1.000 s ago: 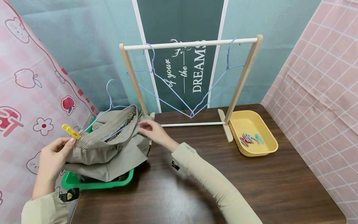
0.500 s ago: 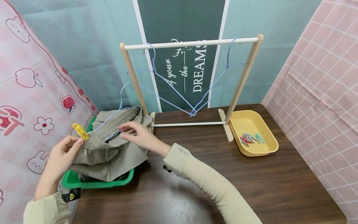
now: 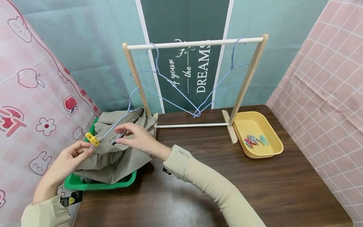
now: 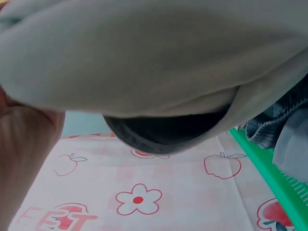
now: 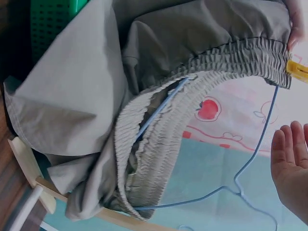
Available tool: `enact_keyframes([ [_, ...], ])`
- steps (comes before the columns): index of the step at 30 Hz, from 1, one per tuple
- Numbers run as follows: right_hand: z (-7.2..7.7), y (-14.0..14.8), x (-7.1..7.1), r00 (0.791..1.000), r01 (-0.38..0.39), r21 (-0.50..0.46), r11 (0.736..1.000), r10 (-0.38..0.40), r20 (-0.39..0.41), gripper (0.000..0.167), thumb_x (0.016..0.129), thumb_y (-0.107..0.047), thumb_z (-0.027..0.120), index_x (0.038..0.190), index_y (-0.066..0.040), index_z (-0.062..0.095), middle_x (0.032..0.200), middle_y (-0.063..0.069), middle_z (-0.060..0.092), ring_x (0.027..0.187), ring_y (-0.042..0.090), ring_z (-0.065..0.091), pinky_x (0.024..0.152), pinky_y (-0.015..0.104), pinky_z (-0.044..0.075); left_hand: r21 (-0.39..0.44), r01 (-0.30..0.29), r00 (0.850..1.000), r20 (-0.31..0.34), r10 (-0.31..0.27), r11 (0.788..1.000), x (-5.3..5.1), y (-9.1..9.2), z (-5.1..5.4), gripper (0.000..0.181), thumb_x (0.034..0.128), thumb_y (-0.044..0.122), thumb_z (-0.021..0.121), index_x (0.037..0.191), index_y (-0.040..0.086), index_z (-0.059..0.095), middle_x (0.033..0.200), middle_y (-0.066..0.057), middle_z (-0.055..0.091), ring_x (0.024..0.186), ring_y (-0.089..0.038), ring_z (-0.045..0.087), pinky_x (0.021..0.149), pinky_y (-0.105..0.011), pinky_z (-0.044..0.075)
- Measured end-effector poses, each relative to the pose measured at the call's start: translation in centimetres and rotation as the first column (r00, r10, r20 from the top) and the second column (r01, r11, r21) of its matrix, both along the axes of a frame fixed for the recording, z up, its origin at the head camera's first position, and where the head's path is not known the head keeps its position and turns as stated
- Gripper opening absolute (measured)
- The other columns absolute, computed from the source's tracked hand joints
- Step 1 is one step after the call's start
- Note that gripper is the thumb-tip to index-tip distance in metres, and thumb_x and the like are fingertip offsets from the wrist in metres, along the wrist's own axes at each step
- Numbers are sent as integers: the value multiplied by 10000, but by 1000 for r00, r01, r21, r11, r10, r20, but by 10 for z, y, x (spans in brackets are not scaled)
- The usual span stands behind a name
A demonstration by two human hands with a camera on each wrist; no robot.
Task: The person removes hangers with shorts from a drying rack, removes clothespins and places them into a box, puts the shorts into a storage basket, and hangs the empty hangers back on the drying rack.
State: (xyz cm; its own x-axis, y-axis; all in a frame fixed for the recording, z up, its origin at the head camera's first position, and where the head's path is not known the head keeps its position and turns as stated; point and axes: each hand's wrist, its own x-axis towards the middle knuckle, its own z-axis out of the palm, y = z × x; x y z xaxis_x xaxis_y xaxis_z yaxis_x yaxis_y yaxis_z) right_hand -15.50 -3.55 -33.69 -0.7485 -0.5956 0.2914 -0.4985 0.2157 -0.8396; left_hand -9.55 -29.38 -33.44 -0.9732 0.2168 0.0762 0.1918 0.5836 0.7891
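Greyish-khaki pants [image 3: 113,168] with a gathered elastic waistband [image 5: 240,55] are bunched over a green basket [image 3: 99,186]. A blue wire hanger [image 3: 129,105] lies inside the waistband, its hook upward. A yellow clothespin [image 3: 92,139] is clipped at the left end of the waistband. There my left hand [image 3: 71,159] pinches the fabric just beside the clothespin. My right hand [image 3: 137,138] hovers by the waistband with fingers spread from the thumb and holds nothing. The left wrist view shows mostly fabric, with part of the left hand [image 4: 24,149] at its edge.
A wooden rack [image 3: 249,82] with a white rail stands behind, carrying two blue hangers [image 3: 178,91] whose lower ends cross. At right is a yellow tray [image 3: 273,148] with several small clothespins [image 3: 253,139]. Dark wooden tabletop [image 3: 198,176] lies in front; curtains surround it.
My right hand has moved left from the waistband's right side toward the yellow clothespin. The left hand, clothespin and hanger have shifted to the right, and the hook now nears the rack post.
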Motion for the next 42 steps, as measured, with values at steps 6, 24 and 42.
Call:
enact_keyframes([
  [6,12,-7,5,993,-57,47,997,62,-103,452,909,-181,652,1329,-72,524,1337,56,572,1200,143,546,946,117,428,8,51,998,21,-51,999,-2,0,0,303,965,54,524,1033,345,575,841,231,628,728,13,539,585,-204,403],
  [24,22,-21,15,974,-155,188,970,182,-135,486,970,-234,553,1429,-130,434,1402,18,522,1254,64,511,996,84,371,66,126,991,33,-128,990,-2,3,-3,351,953,5,522,1031,337,606,763,186,578,543,-103,411,449,-314,300],
  [42,16,-22,17,986,-110,40,993,114,-119,298,889,-156,654,1179,-94,631,1185,16,658,1017,20,625,864,54,434,50,97,995,21,-98,994,-1,0,-6,365,943,-4,530,1059,330,619,851,209,638,694,-33,548,562,-229,417],
])
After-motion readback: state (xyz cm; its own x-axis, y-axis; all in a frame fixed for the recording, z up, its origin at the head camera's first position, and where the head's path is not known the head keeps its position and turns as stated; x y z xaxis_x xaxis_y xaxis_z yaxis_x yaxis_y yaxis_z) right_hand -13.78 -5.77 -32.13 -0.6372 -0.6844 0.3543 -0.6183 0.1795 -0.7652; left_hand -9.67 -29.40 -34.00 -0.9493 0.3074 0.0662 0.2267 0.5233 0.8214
